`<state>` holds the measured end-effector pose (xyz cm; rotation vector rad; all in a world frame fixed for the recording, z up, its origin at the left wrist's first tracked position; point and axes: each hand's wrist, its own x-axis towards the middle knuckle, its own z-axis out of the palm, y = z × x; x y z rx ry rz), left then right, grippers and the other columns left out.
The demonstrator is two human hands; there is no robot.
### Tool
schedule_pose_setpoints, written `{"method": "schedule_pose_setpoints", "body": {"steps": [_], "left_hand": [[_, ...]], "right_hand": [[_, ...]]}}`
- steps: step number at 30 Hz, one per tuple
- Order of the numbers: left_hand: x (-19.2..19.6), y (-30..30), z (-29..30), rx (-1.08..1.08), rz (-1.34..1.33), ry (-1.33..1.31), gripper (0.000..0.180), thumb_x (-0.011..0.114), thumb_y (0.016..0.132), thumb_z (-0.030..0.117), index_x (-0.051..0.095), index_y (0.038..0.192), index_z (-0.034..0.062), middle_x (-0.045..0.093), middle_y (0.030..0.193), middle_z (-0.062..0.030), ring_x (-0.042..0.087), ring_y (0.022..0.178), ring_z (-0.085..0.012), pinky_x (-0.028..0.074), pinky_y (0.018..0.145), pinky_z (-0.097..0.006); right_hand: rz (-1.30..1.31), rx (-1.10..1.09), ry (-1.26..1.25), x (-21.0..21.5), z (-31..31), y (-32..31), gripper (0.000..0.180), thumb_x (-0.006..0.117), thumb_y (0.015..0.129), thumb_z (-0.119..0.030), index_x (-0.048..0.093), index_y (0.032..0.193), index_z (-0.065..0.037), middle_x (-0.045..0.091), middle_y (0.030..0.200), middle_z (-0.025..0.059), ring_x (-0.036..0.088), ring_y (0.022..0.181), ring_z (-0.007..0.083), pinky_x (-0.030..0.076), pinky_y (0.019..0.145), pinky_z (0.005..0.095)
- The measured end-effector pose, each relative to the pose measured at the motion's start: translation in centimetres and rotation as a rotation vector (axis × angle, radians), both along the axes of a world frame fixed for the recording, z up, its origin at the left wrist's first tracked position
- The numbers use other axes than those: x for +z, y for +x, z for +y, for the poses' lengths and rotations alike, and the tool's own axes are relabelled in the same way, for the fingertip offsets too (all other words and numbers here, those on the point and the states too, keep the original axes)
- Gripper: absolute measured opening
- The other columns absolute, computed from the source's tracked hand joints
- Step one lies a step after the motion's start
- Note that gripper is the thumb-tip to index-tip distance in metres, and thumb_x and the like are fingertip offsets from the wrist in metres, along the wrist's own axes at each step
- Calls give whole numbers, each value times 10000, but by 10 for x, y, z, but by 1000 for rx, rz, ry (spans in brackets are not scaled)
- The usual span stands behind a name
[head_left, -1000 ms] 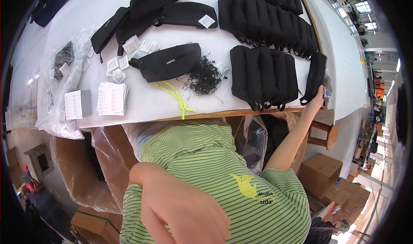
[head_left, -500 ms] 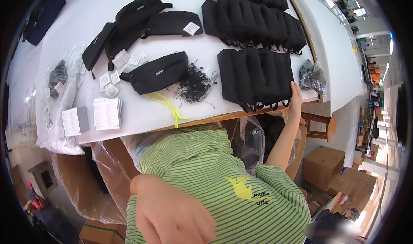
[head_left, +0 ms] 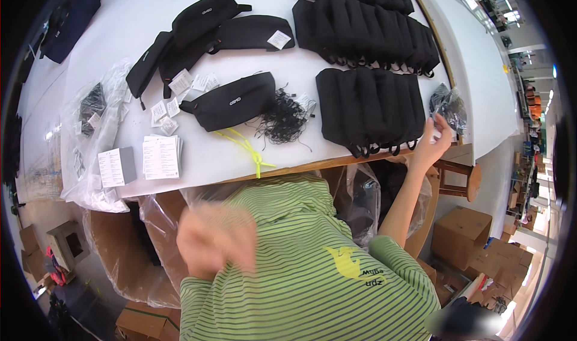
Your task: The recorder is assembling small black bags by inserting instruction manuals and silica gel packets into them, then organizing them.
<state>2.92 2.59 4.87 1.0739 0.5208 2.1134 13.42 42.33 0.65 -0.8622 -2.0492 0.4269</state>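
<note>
My right hand point(head_left: 434, 141) is at the table's right front corner, fingers curled and pinching the near edge of a clear plastic bag point(head_left: 451, 105) with dark contents. Just left of it stands a tight row of black pouches point(head_left: 369, 106) with small loops along their lower edge. My left hand point(head_left: 216, 239) is in front of my striped shirt, off the table, smeared by motion; its fingers do not show clearly. Nearest to it on the table are a yellow cord point(head_left: 243, 148), a single black waist pouch point(head_left: 231, 101) and a tangle of thin black strings point(head_left: 285, 117).
More black pouches point(head_left: 366, 34) line the back right; several others point(head_left: 207, 19) overlap at back left. White tags point(head_left: 180, 82), a stack of printed cards point(head_left: 161, 157) and a plastic sheet point(head_left: 90, 142) lie left. Below the table edge are plastic-lined cartons point(head_left: 126, 251); a wooden stool point(head_left: 472, 181) stands right.
My right hand has left the end of the front pouch row and moved right to the plastic bag. My left hand has risen and shifted toward the table. The view has turned slightly.
</note>
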Motion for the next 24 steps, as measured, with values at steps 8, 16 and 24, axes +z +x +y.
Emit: {"method": "schedule_pose_setpoints", "body": {"steps": [8, 16, 24], "left_hand": [[-89, -56, -116, 1483, 713, -1713, 547, 670, 850, 285, 485, 1232, -60, 509, 1225, -222, 448, 1190, -347, 355, 992, -424], [-127, -56, -141, 1309, 513, -1911, 690, 707, 816, 338, 428, 1333, -24, 477, 1272, -219, 430, 1192, -384, 327, 1023, -451], [-101, -58, -129, 1481, 683, -1945, 436, 695, 815, 240, 525, 1115, -27, 572, 999, -151, 525, 911, -302, 418, 817, -405]], "right_hand": [[-531, 557, -499, -63, -155, -14, 119, 651, 831, -102, 601, 927, -53, 544, 779, 34, 542, 639, 156, 435, 571, 283], [-501, 672, -346, -78, -153, -15, 114, 614, 859, -116, 522, 895, -58, 516, 813, 84, 570, 670, 255, 457, 582, 349], [313, 1058, -974, 1, -139, -85, 68, 516, 935, -18, 448, 945, -17, 588, 846, 69, 530, 677, 84, 436, 618, 216]]}}
